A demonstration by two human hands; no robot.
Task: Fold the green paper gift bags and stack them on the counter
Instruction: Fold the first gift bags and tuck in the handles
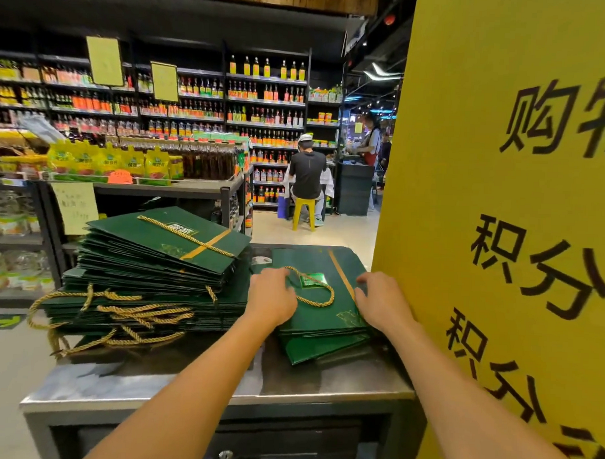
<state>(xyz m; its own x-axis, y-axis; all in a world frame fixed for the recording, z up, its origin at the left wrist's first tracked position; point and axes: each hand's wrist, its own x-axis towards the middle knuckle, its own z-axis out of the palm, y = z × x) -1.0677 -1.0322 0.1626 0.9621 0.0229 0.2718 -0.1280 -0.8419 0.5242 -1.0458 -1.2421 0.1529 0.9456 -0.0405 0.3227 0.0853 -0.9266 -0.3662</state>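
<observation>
Green gift bag (325,319) lies flat, long axis receding.

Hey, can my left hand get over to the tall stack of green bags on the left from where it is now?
Probably yes. The left hand rests on the small pile, and the tall stack sits right beside it on the counter, its top uncovered, with nothing standing between them.

Gift bags (163,258) — dark green, each crossed by a gold stripe, with twisted gold rope handles (312,288). Top bag of the small stack (325,319) bears a shiny bright-green label and a faint gold motif. Table (220,388) — grey, metallic sheen. Sign (499,236) yellow, black characters. Stool (304,212) yellow.
</observation>
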